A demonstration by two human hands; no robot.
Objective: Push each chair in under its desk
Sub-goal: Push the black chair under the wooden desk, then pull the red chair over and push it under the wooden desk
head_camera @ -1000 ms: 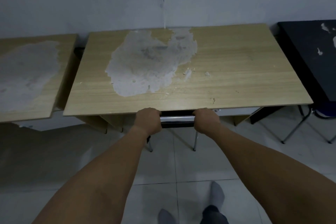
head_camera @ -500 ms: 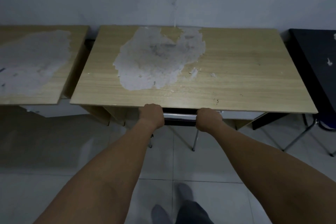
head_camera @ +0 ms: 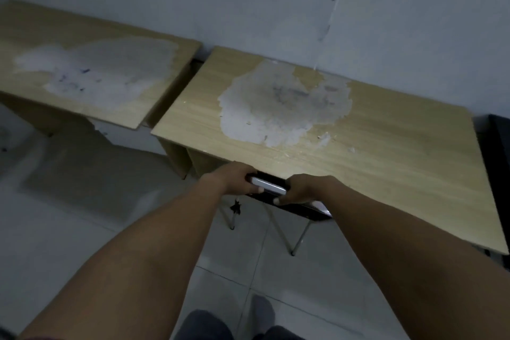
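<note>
A chair (head_camera: 269,185) with a silver top bar, dark back and thin metal legs stands tucked under the front edge of a wooden desk (head_camera: 386,146) whose top has a large worn grey patch. Only the bar, part of the back and the legs show; the seat is hidden under the desk. My left hand (head_camera: 237,178) grips the left end of the bar. My right hand (head_camera: 303,188) grips the right end.
A second wooden desk (head_camera: 91,74) with a similar worn patch stands to the left, against the grey wall. A dark desk edge (head_camera: 499,141) shows at the far right. Pale tiled floor (head_camera: 82,201) lies in front; my feet are at the bottom.
The view has swung left and tilted, so the left desk fills more of the frame and the dark desk has nearly left it. Both hands still hold the chair's bar.
</note>
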